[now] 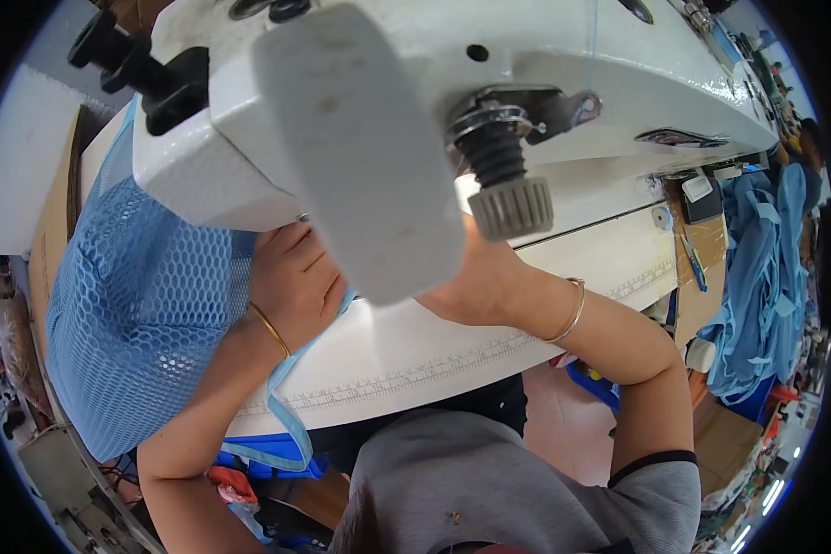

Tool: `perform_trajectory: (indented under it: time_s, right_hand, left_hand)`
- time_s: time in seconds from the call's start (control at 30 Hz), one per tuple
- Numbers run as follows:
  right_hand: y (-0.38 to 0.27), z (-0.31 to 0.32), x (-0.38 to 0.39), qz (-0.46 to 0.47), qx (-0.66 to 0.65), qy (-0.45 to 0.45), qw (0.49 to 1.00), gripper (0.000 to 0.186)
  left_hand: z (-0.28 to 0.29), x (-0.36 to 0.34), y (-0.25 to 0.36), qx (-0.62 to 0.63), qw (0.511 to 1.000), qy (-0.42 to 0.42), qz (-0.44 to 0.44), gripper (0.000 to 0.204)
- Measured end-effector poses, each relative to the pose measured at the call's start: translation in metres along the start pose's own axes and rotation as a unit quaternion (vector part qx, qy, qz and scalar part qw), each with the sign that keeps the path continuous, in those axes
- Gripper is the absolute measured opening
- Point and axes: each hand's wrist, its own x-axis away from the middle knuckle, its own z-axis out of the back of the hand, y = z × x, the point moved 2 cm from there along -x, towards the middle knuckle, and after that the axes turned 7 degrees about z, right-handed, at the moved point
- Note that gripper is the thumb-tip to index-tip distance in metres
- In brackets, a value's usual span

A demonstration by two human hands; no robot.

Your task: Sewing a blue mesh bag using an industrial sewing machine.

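My left hand (297,282) is bent under the head of a white sewing machine (222,166), its fingers curled close together and their tips hidden. Blue mesh fabric (148,286) bunches against that hand and spreads over the left forearm. From beneath the same hand a narrow light-blue fabric strip (286,420) runs down past the table's front edge. What the curled fingers hold is out of sight. My right hand (475,282) reaches in from the right, its fingers hidden behind a pale, blurred plate (360,157) on the machine. The needle area is covered too.
A printed ruler scale (415,374) follows the front of the white table. At right are yellow-handled snips (695,263), a dark box (702,201) and a heap of blue fabric pieces (757,277). A ribbed tension knob (512,208) juts out above my right hand.
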Motion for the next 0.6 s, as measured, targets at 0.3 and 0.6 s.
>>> perform_trajectory:
  time_s: [0.3,0.6]
  right_hand:
    - [-0.002,0.002,-0.003,-0.013,0.039,-0.034,0.999,0.006]
    - [-0.001,0.004,-0.003,-0.003,0.04,-0.07,0.997,0.006]
  left_hand:
    - [0.001,-0.006,-0.004,0.013,1.0,-0.005,0.016,0.02]
    - [-0.001,-0.018,-0.019,0.022,0.998,-0.024,0.055,0.01]
